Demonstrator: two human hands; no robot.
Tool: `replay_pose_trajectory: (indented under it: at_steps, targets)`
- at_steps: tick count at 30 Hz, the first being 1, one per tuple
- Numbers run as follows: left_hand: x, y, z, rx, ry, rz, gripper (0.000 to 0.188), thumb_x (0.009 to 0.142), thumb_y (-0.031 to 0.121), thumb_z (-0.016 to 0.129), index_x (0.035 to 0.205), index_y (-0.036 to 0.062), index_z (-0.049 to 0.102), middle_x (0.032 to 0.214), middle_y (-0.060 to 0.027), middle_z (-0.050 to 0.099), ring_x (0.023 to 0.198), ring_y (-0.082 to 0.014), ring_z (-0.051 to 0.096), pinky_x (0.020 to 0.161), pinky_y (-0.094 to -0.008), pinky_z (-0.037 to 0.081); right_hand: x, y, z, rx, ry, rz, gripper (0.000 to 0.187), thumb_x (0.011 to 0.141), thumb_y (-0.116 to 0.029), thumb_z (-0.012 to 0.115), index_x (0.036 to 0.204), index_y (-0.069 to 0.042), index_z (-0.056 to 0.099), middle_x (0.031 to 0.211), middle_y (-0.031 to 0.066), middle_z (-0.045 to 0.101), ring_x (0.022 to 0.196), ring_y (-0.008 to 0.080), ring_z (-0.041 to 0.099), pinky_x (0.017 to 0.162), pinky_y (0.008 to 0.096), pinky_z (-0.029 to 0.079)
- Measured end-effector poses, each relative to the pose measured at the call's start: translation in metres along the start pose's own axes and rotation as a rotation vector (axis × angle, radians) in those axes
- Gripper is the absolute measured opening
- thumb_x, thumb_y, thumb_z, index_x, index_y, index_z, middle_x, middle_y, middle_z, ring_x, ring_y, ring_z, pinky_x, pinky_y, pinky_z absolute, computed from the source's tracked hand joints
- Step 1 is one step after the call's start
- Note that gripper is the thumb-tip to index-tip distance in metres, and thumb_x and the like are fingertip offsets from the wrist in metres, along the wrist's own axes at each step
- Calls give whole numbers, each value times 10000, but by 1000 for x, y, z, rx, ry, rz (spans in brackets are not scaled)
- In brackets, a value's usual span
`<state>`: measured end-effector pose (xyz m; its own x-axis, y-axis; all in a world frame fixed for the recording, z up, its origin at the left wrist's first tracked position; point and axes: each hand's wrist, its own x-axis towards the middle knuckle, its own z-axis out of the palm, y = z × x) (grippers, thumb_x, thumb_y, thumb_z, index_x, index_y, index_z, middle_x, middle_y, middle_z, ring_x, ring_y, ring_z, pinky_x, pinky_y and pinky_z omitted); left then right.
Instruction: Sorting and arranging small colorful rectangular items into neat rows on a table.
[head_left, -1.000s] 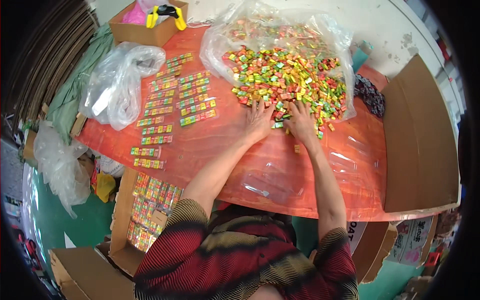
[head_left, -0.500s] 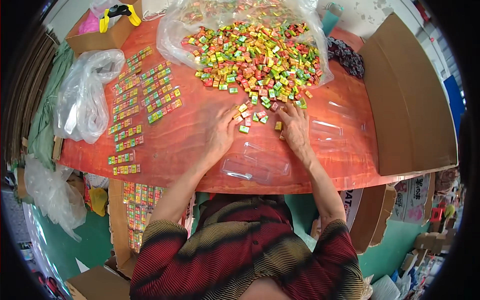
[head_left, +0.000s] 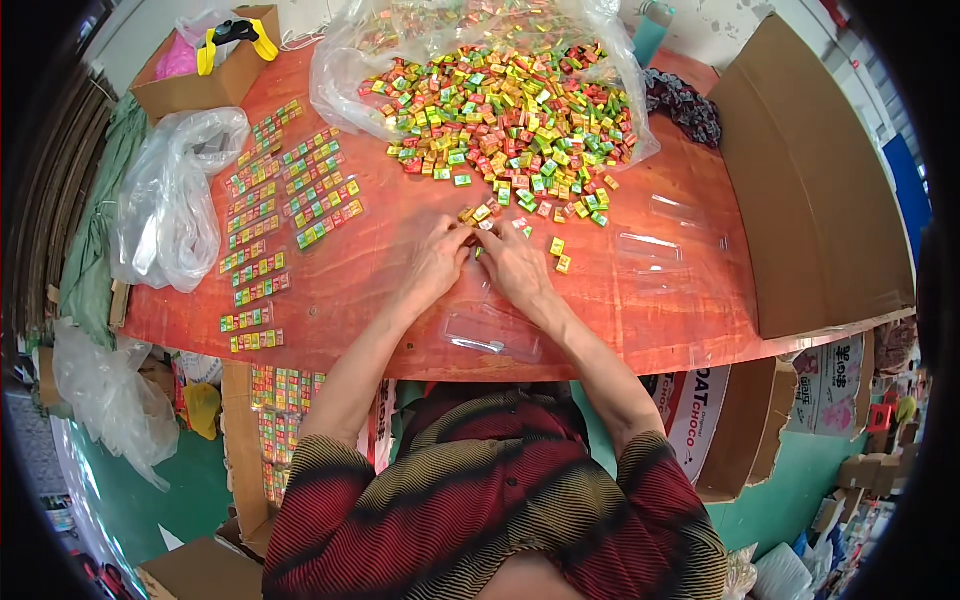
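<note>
the back part of the pile of small coloured packets, at the upper middle of the frame, looks blurred under a clear plastic bag, which the top edge cuts off. a clear tray, below the centre, is hard to make out against the red bench. at the lower left, a carton with packet rows is partly hidden by the left sleeve. large dark and red letters stand on a pale carton at the lower right; print on the packets is too small to read. at the centre, the left hand and right hand have bent fingers, narrow and close together beside loose packets; i cannot tell what they grip.
</note>
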<state>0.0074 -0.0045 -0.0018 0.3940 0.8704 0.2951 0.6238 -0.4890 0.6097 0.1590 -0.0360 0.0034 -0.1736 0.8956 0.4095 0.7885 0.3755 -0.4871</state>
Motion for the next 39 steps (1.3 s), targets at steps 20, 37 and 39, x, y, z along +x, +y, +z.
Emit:
replay_pose_trajectory:
  at_steps: [20, 37, 39]
  targets:
    - [-7, 20, 4, 25, -161, -138, 291, 731, 112, 647, 1004, 48, 571, 924, -143, 516, 857, -321, 546, 711, -394, 451, -20, 10, -9, -168, -183, 53, 203, 759, -44, 531, 961, -31, 533, 869, 172, 536, 744, 346, 574, 602, 418, 483]
    - [0, 29, 32, 1, -174, 25, 377, 699, 97, 672, 1048, 25, 550, 988, -145, 489, 873, -310, 540, 753, -392, 445, -28, 14, -12, -306, 77, 129, 140, 712, -70, 558, 847, -33, 560, 808, 129, 547, 693, 292, 591, 552, 381, 497]
    - [1, 35, 28, -21, -170, 9, 381, 699, 107, 677, 1052, 30, 555, 986, -146, 487, 873, -309, 539, 755, -391, 443, -31, 14, -31, -256, 83, 201, 147, 755, -105, 554, 893, -56, 566, 816, 129, 539, 709, 303, 587, 561, 395, 491]
